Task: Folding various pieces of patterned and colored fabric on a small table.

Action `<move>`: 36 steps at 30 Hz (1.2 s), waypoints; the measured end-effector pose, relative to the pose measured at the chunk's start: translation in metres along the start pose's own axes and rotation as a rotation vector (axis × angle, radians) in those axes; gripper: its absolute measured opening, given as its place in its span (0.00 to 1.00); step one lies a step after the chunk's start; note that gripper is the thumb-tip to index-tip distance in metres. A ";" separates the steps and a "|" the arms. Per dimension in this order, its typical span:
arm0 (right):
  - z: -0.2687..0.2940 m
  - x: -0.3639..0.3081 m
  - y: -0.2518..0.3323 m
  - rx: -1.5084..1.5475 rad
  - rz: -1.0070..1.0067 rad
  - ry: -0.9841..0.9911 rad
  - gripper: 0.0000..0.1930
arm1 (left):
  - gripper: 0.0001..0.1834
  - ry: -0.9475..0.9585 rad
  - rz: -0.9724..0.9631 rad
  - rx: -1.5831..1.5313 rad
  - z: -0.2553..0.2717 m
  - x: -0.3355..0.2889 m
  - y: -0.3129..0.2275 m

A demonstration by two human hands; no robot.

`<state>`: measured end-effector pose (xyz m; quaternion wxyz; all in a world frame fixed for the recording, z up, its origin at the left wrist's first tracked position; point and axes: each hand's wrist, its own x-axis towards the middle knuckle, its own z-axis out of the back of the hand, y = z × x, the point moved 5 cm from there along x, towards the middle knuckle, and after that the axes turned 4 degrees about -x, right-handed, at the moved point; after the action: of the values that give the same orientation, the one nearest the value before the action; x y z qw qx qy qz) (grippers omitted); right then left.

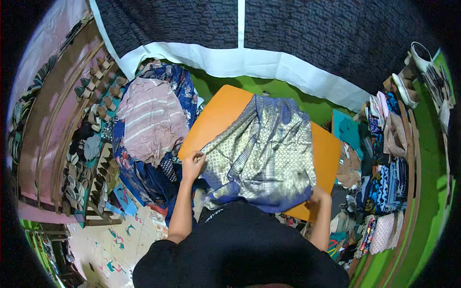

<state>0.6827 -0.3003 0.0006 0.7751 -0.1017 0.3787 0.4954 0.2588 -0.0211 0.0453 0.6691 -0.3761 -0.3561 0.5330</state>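
A silver-and-purple patterned cloth (269,149) lies with folds and creases over an orange tabletop (218,113) in front of me. My left hand (193,163) pinches the cloth's left edge between thumb and fingers, just beyond the table's rim. At the near right corner my right hand (320,197) is closed on the cloth's purple border; its fingers are partly hidden. The fabric beside that hand is smeared by motion. Part of the near border hangs toward my black shirt.
Left of the table rises a heap of clothes, with a pink striped cloth (151,120) over a blue floral one (139,177). Racks of shoes (98,110) line the left wall. Folded fabrics (396,180) fill the right shelf. A dark curtain (307,38) hangs behind. Scraps (115,237) litter the floor.
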 end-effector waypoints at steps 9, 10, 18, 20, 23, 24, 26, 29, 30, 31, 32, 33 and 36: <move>0.088 0.014 0.112 0.458 0.090 -0.893 0.14 | 0.26 -0.056 -0.048 0.294 -0.024 -0.012 -0.007; 0.089 0.026 0.152 0.537 0.151 -0.669 0.16 | 0.26 -0.019 0.015 0.309 -0.030 -0.015 0.006; 0.044 0.137 0.261 0.276 -0.043 -0.407 0.28 | 0.18 0.191 0.132 0.238 -0.049 -0.025 0.024; 0.057 0.182 0.236 0.157 0.065 -0.349 0.21 | 0.16 0.149 0.189 0.306 -0.035 -0.016 0.021; 0.119 0.196 0.208 -0.063 0.192 -0.424 0.14 | 0.14 -0.063 0.153 0.303 0.011 0.002 0.054; 0.144 0.237 0.124 -0.150 0.047 -0.570 0.13 | 0.15 -0.021 0.169 0.163 0.005 0.026 0.048; 0.213 0.202 0.100 0.473 0.083 -0.737 0.09 | 0.14 -0.242 0.153 0.049 0.050 0.031 0.073; 0.283 0.137 0.071 1.082 0.079 -0.804 0.16 | 0.15 -0.449 0.272 0.141 0.100 0.034 0.093; 0.299 0.122 0.055 1.262 0.150 -0.956 0.15 | 0.16 -0.532 0.235 -0.017 0.121 0.033 0.127; 0.306 0.109 0.023 1.435 0.185 -1.135 0.15 | 0.16 -0.593 0.283 0.024 0.122 0.037 0.123; 0.306 0.095 0.005 1.507 0.171 -1.223 0.16 | 0.17 -0.569 0.294 0.061 0.129 0.037 0.120; 0.299 0.084 -0.005 1.578 0.165 -1.301 0.17 | 0.17 -0.556 0.309 0.101 0.137 0.030 0.120; 0.243 0.096 -0.045 1.352 -0.088 -1.028 0.13 | 0.17 -0.554 0.435 -0.387 0.126 0.007 0.140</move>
<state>0.8602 -0.1262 0.0932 0.7635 0.6061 0.1897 0.1168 0.0869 0.0219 -0.0198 0.3359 -0.4036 -0.5289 0.6667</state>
